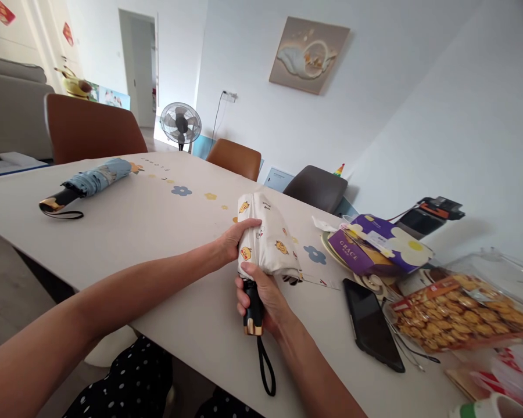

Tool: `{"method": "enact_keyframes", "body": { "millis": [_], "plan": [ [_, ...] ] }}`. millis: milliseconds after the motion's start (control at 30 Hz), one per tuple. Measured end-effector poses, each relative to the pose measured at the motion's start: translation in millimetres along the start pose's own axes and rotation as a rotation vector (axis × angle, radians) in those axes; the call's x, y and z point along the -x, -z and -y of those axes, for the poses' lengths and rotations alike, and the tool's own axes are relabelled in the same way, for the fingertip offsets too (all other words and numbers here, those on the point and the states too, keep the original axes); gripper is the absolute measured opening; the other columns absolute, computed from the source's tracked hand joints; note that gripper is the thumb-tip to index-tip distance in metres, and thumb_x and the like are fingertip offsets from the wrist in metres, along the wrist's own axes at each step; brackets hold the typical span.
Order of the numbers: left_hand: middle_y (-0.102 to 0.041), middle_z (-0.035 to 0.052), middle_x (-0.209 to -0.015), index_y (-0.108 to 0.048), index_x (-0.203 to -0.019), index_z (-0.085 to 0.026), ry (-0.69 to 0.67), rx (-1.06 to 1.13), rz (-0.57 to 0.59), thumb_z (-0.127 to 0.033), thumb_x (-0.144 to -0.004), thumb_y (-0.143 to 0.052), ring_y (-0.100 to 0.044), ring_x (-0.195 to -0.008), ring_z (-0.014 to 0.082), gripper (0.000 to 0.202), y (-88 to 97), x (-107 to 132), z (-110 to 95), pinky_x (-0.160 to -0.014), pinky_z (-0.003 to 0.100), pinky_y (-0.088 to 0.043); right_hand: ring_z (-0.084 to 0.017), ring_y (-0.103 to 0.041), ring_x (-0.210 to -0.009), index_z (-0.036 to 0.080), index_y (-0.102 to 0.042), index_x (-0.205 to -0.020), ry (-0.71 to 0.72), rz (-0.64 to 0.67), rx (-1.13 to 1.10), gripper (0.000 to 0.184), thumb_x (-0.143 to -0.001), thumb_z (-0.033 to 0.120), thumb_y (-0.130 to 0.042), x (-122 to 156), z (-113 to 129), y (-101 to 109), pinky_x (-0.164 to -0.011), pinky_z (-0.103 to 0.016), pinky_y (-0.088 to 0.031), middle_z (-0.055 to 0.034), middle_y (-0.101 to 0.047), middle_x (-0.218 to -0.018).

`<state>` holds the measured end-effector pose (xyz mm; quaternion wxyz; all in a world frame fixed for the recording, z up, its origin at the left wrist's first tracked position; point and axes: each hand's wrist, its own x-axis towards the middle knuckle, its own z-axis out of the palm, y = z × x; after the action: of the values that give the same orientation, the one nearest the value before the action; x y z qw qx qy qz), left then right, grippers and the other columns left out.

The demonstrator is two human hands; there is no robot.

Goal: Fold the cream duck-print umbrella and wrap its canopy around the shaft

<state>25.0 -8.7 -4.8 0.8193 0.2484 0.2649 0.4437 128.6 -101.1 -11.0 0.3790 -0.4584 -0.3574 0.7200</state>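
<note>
A person in black polka-dot clothing (131, 377) handles a folded white umbrella (270, 244) over a pale dining table (165, 244), seen from where I stand in the room. The right hand (265, 299) grips the black handle, fingers curled round it and thumb pressed up against the cloth, while a black wrist loop (272, 393) hangs below the gold-toned end. The left hand (237, 238) clasps the duck-printed canopy, thumb laid across the top; its other fingers seem to be wrapped underneath, though the fabric hides them.

To the person's right, a dark phone (370, 322) lies face up near a clear package of cookies (457, 313), with a purple box (355, 252) marked "GRACE" just beyond. Across the table to the left rests a blue umbrella (102, 177), furled, its handle toward the table's near side.

Two brown chairs (91, 128) and a dark one (316, 188) line the far side. Behind them stand a fan (181, 125) and a white wall hung with a picture (309, 55).
</note>
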Motion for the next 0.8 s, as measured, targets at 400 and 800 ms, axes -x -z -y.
{"method": "enact_keyframes", "body": {
  "millis": [400, 800],
  "plan": [
    [-0.070, 0.0107, -0.083, -0.063, -0.094, -0.014, -0.102, 0.013, -0.113, -0.044, -0.064, -0.069, -0.066, -0.080, 0.0268, 0.042, 18.2, -17.4, -17.5, -0.078, 0.039, -0.054, -0.003, -0.033, -0.030, 0.017, -0.049, -0.068, -0.132, 0.036, -0.078, 0.023, -0.070, 0.035, -0.062, -1.7, -1.5, -2.4, -0.029, -0.019, -0.032, 0.0064, -0.052, -0.056],
    [-0.058, 0.0103, -0.095, -0.051, -0.092, -0.015, -0.442, -0.221, -0.543, -0.030, -0.072, -0.061, -0.061, -0.079, 0.0142, 0.027, 82.5, -48.7, -52.1, -0.076, 0.028, -0.049, -0.003, -0.037, -0.036, 0.018, -0.047, -0.071, -0.015, -0.120, -0.205, 0.025, -0.073, 0.036, -0.065, -7.9, 0.0, -3.5, -0.033, -0.017, -0.037, 0.0057, -0.049, -0.060]
  ]
}}
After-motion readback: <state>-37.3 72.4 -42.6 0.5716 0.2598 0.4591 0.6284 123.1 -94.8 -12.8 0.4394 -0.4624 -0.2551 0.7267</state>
